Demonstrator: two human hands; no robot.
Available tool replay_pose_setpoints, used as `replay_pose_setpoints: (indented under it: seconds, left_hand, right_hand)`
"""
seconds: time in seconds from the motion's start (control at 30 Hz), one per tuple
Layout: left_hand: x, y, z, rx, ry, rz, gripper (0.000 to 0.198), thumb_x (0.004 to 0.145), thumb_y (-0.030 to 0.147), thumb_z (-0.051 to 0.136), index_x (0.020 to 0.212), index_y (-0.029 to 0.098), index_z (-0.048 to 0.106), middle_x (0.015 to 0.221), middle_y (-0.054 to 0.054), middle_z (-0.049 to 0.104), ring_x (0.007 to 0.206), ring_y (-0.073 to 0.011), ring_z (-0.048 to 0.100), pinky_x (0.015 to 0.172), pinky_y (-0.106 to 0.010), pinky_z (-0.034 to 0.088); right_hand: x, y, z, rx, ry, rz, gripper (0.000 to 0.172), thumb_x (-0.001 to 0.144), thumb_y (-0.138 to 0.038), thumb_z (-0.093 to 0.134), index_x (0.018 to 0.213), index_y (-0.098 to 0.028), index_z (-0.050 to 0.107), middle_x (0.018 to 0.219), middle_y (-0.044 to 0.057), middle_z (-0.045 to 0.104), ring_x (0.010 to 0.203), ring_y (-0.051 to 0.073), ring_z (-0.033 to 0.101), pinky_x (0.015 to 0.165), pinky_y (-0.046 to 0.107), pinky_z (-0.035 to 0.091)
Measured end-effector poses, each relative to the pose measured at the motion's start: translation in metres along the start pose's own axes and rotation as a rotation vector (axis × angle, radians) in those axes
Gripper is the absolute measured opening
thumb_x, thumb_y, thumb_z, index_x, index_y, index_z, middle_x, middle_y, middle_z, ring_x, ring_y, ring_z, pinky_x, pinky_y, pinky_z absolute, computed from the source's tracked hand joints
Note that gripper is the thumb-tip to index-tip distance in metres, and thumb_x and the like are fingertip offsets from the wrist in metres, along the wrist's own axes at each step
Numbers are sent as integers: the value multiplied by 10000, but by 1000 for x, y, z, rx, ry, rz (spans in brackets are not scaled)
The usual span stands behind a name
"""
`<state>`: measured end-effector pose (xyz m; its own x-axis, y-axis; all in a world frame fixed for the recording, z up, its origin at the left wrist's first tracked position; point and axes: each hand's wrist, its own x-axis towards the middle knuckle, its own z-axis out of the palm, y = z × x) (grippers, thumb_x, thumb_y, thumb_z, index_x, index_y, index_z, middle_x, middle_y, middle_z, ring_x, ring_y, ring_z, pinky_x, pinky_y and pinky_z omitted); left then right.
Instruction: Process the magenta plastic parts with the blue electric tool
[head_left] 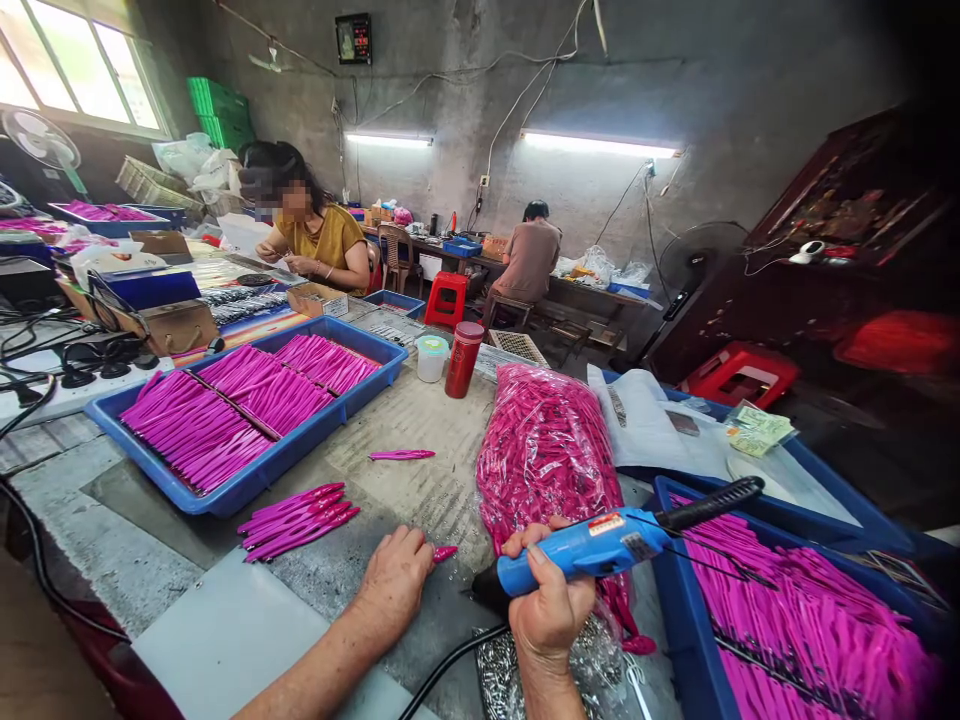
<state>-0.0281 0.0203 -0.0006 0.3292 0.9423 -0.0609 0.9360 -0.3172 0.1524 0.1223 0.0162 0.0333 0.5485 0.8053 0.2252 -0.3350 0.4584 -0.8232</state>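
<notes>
My left hand (394, 580) is closed on a slim magenta lure-shaped piece (445, 553), pressing it to the tabletop; only its end shows beyond my fingers. My right hand (551, 605) is wrapped round a blue electric screwdriver (577, 553). Its black nose points left and down, close to the held piece, and its ribbed black tail points up right. Left of my left hand lies a small pile of magenta pieces (300, 520). A single piece (401, 455) lies farther back. Small shiny metal parts (499, 665), perhaps screws, lie under my right wrist.
A blue tray (390, 362) full of magenta pieces stands left; another blue tray (664, 570) stands right. Behind my right hand sits a clear bag of magenta parts (551, 450). A red tumbler (464, 360) and lidded tub (432, 360) stand farther back. Two people work beyond.
</notes>
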Motion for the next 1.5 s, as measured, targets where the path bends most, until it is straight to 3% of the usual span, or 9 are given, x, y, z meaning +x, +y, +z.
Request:
replay_pose_setpoints:
  seconds: [0.67, 0.9, 1.13, 1.5]
  left_hand:
    - [0, 5, -15, -108, -59, -74, 271, 899, 239, 373, 865, 209, 640, 945, -36, 621, 938, -213, 521, 740, -328, 402]
    - [3, 7, -18, -84, -102, -54, 253, 879, 191, 390, 878, 202, 643, 938, -49, 626, 945, -224, 520, 740, -346, 413]
    - [2, 4, -12, -123, -59, -50, 258, 883, 198, 387, 866, 204, 644, 902, -53, 628, 915, -210, 512, 721, -336, 398]
    - [0, 3, -9, -169, -9, -36, 206, 865, 183, 437, 830, 213, 638, 876, -31, 620, 884, -195, 506, 689, -305, 348]
  right_hand:
    - [1, 1, 6, -13, -16, 1, 353, 649, -260, 632, 942, -181, 452, 672, -29, 525, 518, 156, 526, 548, 299, 424]
    - [9, 5, 25, -43, -119, -62, 335, 680, -241, 622, 963, -179, 452, 659, -35, 530, 528, 155, 522, 556, 293, 423]
    - [15, 15, 48, -90, -210, -84, 287, 692, -239, 628, 912, -173, 456, 637, -34, 533, 512, 144, 507, 534, 272, 412]
    - [14, 19, 55, -124, -214, -59, 288, 670, -247, 632, 879, -172, 448, 604, -45, 525, 483, 136, 501, 525, 265, 415]
